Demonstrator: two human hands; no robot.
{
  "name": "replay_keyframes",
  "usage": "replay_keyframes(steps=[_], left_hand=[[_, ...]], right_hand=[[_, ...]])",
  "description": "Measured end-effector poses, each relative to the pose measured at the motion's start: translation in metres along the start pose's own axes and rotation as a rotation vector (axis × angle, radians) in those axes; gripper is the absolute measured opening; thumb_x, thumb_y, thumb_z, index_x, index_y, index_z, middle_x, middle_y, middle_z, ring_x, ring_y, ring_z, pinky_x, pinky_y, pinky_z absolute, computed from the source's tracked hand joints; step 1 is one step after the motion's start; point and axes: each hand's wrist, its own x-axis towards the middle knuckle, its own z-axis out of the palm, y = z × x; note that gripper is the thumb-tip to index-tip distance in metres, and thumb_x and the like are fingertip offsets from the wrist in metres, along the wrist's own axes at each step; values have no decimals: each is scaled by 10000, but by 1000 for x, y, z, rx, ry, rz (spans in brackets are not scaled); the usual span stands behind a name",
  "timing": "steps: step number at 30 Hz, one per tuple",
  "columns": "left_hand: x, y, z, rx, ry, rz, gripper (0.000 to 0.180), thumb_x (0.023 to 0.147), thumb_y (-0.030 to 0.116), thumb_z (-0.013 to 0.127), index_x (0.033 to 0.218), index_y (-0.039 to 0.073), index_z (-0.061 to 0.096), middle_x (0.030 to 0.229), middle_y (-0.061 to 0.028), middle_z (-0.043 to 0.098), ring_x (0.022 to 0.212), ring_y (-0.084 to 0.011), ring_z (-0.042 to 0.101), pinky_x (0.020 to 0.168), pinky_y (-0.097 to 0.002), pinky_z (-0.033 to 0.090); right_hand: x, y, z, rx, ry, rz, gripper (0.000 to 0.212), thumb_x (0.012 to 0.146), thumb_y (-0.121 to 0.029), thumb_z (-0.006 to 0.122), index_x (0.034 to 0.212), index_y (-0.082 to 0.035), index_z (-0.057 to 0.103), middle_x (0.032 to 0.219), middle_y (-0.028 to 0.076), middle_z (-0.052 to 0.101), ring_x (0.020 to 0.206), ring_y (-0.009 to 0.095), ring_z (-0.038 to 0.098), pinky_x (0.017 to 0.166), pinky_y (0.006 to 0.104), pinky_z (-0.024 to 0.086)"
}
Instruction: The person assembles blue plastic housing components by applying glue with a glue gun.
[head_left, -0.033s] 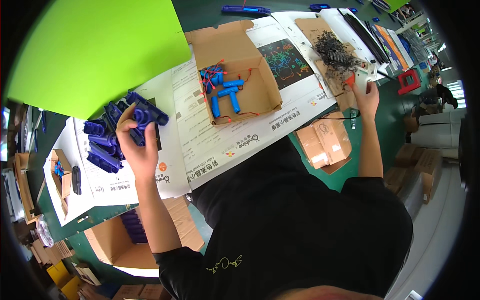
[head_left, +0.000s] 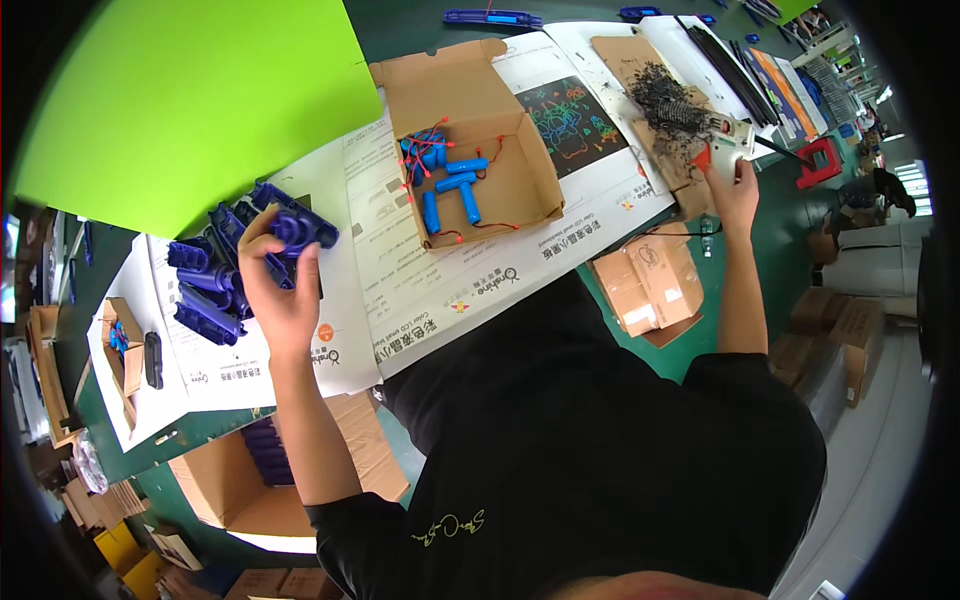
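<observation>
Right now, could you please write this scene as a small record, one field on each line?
Left hand: at the purple plastic shells; firm grip unclear
Right hand: holding a white tool with an orange trigger
Open cardboard box: contains red-wired blue cylinders
Dark scraps: on flat cardboard, near the tool
Bright green panel: beyond the shells

Lime-green flat panel [head_left: 210,100] filled upper left. Black rectangle with multicoloured doodles [head_left: 572,128] showed on printed white paper [head_left: 450,285]. Taped brown cardboard carton [head_left: 648,285] sat below, right.
</observation>
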Motion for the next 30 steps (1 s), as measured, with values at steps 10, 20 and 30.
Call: replay_keyframes(steps=[10,20,30], left_hand=[[-1,1,13,267,-481,101,550,529,-10,766,1008,68,506,1033,-134,506,1026,-348,483,894,-417,404],[8,-13,3,264,-352,189,563,553,321,861,925,77,516,876,-80,555,835,-287,549,840,-361,421],[-18,54,14,-336,164,-606,596,775,57,691,1226,24,303,1023,-83,473,909,-139,464,817,-256,391]], right_hand=[[5,-8,10,494,-342,272,105,749,-136,634,801,-46,619,651,36,587,536,132,536,505,277,422],[27,-16,-16,763,-155,292,241,763,-80,644,948,70,608,870,134,643,740,201,612,665,316,483],[5,-85,-53,1258,-419,44,448,776,5,467,1200,142,425,1183,289,513,1185,402,487,1057,498,365]])
